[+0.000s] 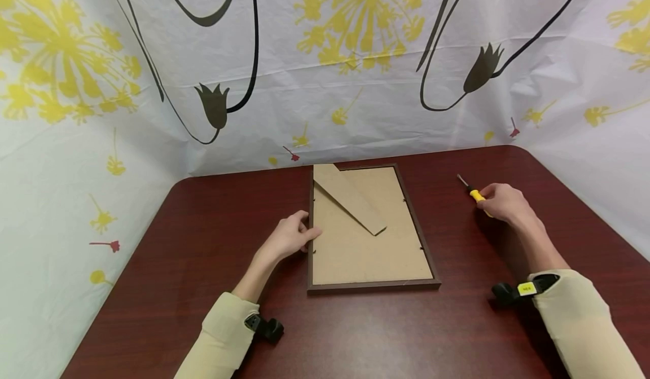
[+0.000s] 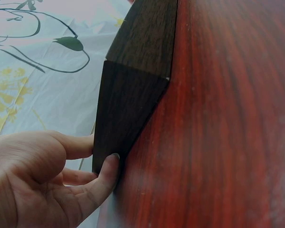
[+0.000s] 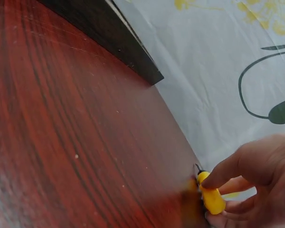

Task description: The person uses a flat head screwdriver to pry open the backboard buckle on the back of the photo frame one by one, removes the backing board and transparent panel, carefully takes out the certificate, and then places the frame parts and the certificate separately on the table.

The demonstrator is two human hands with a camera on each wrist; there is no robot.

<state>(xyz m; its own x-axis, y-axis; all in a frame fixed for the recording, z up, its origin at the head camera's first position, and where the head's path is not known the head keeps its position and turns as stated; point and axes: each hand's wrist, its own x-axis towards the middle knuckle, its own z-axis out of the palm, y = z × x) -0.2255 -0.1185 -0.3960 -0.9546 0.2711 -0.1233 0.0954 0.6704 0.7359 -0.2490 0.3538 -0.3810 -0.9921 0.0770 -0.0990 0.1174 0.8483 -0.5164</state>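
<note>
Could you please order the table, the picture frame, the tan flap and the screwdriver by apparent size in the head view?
1. Table
2. Picture frame
3. Tan flap
4. Screwdriver, partly covered by the right hand

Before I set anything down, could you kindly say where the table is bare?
The table is bare left of the left hand, between the picture frame and the screwdriver, and along the frame's near edge. It's crowded at the frame's left side, held by that hand, and around the screwdriver, in the right hand.
</note>
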